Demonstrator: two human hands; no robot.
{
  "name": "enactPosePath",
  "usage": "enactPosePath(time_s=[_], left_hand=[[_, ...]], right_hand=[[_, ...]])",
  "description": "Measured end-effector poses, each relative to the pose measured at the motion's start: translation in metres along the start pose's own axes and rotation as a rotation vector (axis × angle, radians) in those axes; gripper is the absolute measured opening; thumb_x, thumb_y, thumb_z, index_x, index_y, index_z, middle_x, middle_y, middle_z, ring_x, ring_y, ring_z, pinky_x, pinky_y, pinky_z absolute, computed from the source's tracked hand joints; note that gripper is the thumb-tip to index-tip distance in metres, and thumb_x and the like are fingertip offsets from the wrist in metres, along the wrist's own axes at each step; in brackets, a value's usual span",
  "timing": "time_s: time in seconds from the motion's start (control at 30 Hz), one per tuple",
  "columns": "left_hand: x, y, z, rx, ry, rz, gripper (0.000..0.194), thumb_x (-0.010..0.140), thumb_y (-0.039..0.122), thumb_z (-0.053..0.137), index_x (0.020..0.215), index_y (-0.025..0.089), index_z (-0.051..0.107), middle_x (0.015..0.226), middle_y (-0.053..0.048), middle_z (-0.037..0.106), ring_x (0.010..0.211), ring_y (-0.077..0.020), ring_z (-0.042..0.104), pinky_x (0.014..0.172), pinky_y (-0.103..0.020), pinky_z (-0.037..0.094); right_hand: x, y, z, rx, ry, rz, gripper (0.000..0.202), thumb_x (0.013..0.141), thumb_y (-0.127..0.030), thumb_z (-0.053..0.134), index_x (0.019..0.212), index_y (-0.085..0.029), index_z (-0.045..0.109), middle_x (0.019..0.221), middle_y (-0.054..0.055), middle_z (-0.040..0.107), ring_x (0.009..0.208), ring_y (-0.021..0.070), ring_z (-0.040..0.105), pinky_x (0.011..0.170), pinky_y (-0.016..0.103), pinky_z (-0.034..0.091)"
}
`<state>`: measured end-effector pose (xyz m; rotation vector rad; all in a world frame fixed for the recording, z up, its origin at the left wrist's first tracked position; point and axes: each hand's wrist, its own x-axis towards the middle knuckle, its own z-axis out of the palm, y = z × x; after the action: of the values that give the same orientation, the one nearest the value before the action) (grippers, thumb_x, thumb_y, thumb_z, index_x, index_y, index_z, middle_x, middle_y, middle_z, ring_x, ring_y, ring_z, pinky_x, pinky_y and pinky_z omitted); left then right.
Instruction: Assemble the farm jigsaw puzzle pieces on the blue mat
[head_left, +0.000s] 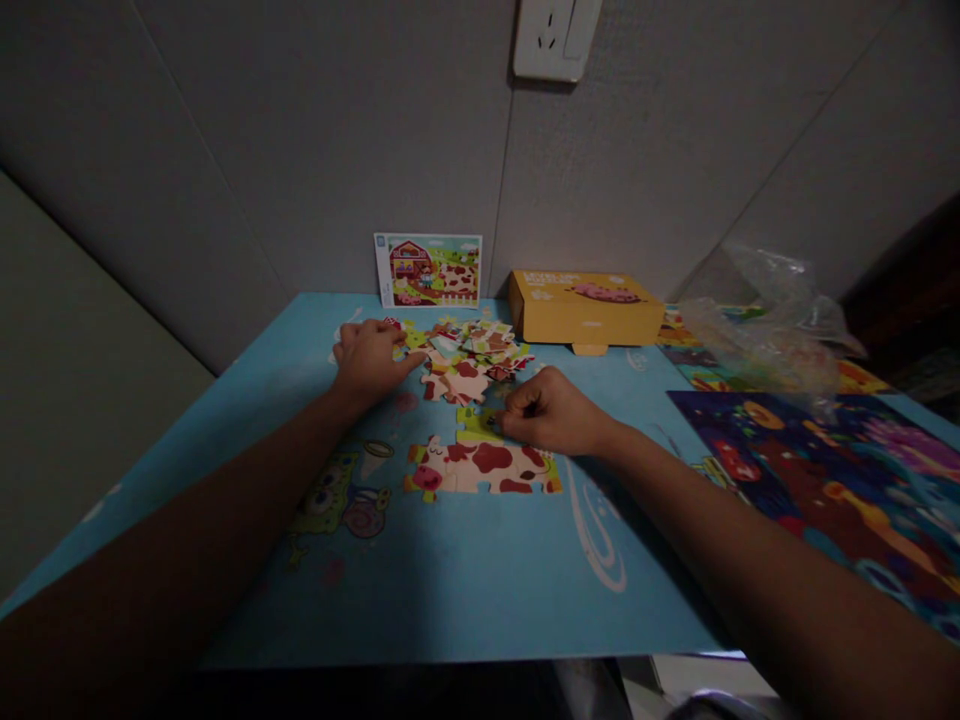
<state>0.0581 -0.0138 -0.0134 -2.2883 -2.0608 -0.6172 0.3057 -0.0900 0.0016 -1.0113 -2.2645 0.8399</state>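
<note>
A partly joined jigsaw (491,467) with a brown-spotted cow lies flat on the blue table cover, a yellow-green row along its upper edge. My right hand (555,410) is closed at that upper edge, its fingertips pinched on a puzzle piece (480,422) that they partly cover. Farther back is a heap of loose puzzle pieces (476,345), some overlapping. My left hand (371,358) rests at the heap's left side, palm down, with thumb and fingers apart. Pieces show beside its fingertips, and it grips nothing that I can see.
A picture card (431,270) of a barn leans against the wall. Right of it lies a yellow box (589,310) with a flap at the front. Farther right are crumpled clear plastic (772,320) and a dark, colourful picture sheet (825,480). A wall socket (555,40) is above.
</note>
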Motion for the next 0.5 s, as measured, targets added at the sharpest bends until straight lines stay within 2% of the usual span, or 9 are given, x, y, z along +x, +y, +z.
enactPosePath(time_s=[0.1,0.3,0.37,0.5], left_hand=[[-0.0014,-0.0006,0.002,0.018,-0.041,-0.012,0.056,0.081,0.059,0.056,0.12,0.02,0.067,0.136,-0.016,0.053,0.127,-0.0424,0.038,0.101,-0.057,0.037],[0.0008,0.0004,-0.0003,-0.06,-0.016,-0.083,0.052,0.073,0.058,0.066,0.107,0.019,0.067,0.125,-0.015,0.059,0.125,-0.0393,0.041,0.102,-0.052,0.038],[0.0018,0.0011,-0.0012,-0.138,0.037,-0.121,0.05,0.07,0.051,0.071,0.108,0.019,0.062,0.114,-0.012,0.064,0.118,-0.0341,0.05,0.098,-0.046,0.042],[0.0042,-0.0012,-0.001,-0.344,0.165,-0.212,0.035,0.073,0.034,0.068,0.102,0.019,0.056,0.089,-0.003,0.067,0.087,-0.021,0.064,0.082,-0.033,0.048]], right_hand=[[0.0001,-0.0005,0.0001,0.006,0.0,-0.009,0.032,0.071,-0.017,0.052,0.046,-0.019,0.032,0.045,-0.007,0.027,0.045,0.0047,0.025,0.048,0.023,0.02],[-0.0008,0.0005,0.0002,0.002,0.012,-0.013,0.032,0.071,-0.015,0.052,0.046,-0.019,0.033,0.044,-0.008,0.028,0.044,0.0044,0.025,0.048,0.024,0.02],[-0.0008,0.0008,0.0004,-0.008,0.013,-0.012,0.033,0.072,-0.015,0.052,0.046,-0.019,0.032,0.045,-0.008,0.027,0.045,0.0043,0.024,0.048,0.024,0.02],[-0.0005,0.0009,0.0004,-0.027,0.026,-0.008,0.035,0.072,-0.015,0.052,0.045,-0.019,0.03,0.045,-0.008,0.024,0.045,0.0042,0.023,0.048,0.024,0.02]])
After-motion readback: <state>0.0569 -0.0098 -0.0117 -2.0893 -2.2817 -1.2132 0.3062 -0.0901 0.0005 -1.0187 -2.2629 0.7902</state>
